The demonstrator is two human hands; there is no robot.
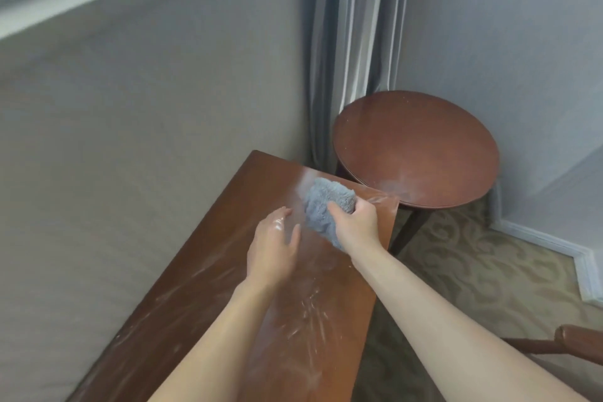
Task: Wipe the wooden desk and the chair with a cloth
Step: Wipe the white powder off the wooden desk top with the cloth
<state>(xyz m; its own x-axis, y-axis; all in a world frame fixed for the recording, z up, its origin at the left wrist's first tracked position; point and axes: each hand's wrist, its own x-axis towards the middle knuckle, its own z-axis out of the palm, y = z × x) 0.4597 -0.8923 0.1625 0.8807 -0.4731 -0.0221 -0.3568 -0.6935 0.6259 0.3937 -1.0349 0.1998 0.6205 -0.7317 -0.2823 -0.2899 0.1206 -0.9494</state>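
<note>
A long wooden desk (208, 297) runs from the bottom of the view to its far end beside the wall, its top streaked with wet smears. My right hand (355, 222) grips a bunched grey-blue cloth (323, 202) and presses it on the far right part of the desk top. Just left of the cloth, my left hand (275, 245) hovers with its fingers spread and holds nothing; its skin glistens. A wooden chair arm (577, 344) shows at the right edge; the remainder of the chair is out of view.
A round wooden side table (414, 147) stands past the desk's far right corner, under grey curtains (352, 42). A beige wall (146, 140) borders the desk's left side. Patterned carpet (483, 274) and a white baseboard (554, 243) lie to the right.
</note>
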